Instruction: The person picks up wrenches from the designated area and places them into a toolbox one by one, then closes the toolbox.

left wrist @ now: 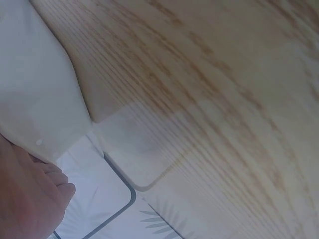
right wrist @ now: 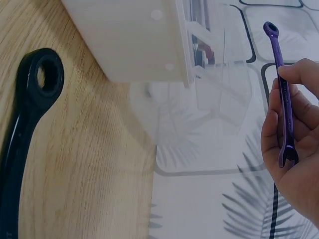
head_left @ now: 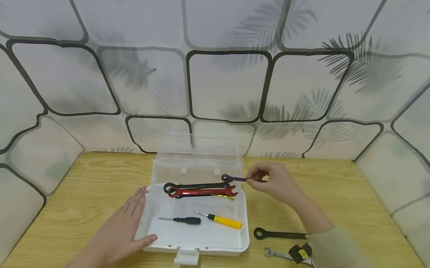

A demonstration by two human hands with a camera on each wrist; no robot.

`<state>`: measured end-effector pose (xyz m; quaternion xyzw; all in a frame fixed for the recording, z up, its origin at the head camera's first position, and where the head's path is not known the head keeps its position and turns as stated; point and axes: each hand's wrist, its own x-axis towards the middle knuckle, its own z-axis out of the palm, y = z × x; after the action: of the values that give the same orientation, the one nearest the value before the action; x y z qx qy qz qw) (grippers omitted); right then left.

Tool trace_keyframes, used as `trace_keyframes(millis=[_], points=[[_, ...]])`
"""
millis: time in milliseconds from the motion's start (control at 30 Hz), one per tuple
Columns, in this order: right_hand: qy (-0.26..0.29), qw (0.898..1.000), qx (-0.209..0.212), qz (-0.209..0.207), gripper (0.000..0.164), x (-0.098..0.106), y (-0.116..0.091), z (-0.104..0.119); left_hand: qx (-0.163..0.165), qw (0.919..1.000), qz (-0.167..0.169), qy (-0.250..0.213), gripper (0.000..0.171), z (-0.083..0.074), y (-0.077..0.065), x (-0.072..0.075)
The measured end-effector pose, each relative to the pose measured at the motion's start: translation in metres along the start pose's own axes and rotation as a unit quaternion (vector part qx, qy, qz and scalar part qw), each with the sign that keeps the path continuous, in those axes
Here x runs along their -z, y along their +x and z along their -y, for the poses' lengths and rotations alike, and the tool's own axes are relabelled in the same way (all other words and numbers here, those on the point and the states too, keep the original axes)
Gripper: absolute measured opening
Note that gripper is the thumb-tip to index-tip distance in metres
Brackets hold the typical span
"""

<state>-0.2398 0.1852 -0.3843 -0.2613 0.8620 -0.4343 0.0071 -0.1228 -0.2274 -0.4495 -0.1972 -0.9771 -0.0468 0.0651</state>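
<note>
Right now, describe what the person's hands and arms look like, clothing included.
The left hand and right hand wear no gloves. A plain, pale greenish-beige sleeve covers part of the right arm, ending short of the hand. The left forearm shows no sleeve in the head view.

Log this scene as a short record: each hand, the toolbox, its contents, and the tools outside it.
Right hand: pinches a purple combination wrench
Left hand: fingers straight along the left side of the white toolbox, thumb at its front-left corner
Lid: clear, open
Inside, back: black wrench, red wrench, partly hidden gold-toned wrench
Inside, front: black-handled screwdriver, yellow-handled screwdriver
Table, right: black ring-ended wrench; silver wrench, partly covered by a black object, identity unclear
</note>
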Motion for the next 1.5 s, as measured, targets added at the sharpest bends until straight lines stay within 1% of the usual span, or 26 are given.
trace_keyframes(millis=[200,400,500,567,700,733,800,967,1033,1067,1167,1267,1500], points=[[0.003,1.0,0.016,0.001,0.006,-0.009,0.008,0.009,0.0,1.0,-0.002,0.0,0.11,-0.001,0.0,0.001],[0.0,1.0,0.025,0.017,0.007,-0.017,0.016,0.015,0.0,1.0,-0.001,0.003,0.111,0.0,0.0,0.001],[-0.002,0.999,0.032,0.024,0.006,-0.02,0.019,0.018,0.004,1.0,0.002,-0.003,0.11,-0.001,0.0,0.0],[-0.002,0.999,0.037,0.029,0.006,-0.022,0.021,0.021,0.001,1.0,-0.004,0.0,0.109,-0.001,-0.001,-0.001],[0.003,0.998,0.045,0.036,0.007,-0.026,0.025,0.025,0.01,0.9999,0.004,-0.006,0.109,-0.002,-0.001,-0.001],[0.004,0.998,0.046,0.038,0.006,-0.027,0.026,0.026,0.009,1.0,0.002,-0.004,0.109,-0.002,-0.001,-0.001],[0.007,0.998,0.048,0.04,0.007,-0.029,0.028,0.028,0.013,0.9998,0.009,-0.007,0.109,-0.002,-0.001,0.0],[0.016,0.998,0.042,0.045,0.008,-0.037,0.033,0.032,0.011,0.9999,0.008,-0.004,0.11,-0.003,0.0,0.001],[0.018,0.998,0.045,0.049,0.006,-0.041,0.035,0.033,0.008,1.0,0.002,-0.003,0.11,-0.003,0.0,0.001],[0.016,0.997,0.048,0.051,0.005,-0.043,0.036,0.034,0.01,0.9999,0.003,-0.006,0.11,-0.003,0.0,0.001],[0.01,0.997,0.052,0.057,0.005,-0.048,0.038,0.037,0.0,0.9999,-0.012,0.002,0.11,-0.002,-0.001,0.0],[0.0,0.997,0.054,0.062,0.006,-0.053,0.041,0.039,0.005,0.9999,-0.008,-0.005,0.11,-0.002,-0.001,-0.001],[-0.021,0.996,0.054,0.07,0.009,-0.063,0.045,0.043,0.007,0.9999,-0.007,-0.004,0.111,-0.001,-0.001,-0.002]])
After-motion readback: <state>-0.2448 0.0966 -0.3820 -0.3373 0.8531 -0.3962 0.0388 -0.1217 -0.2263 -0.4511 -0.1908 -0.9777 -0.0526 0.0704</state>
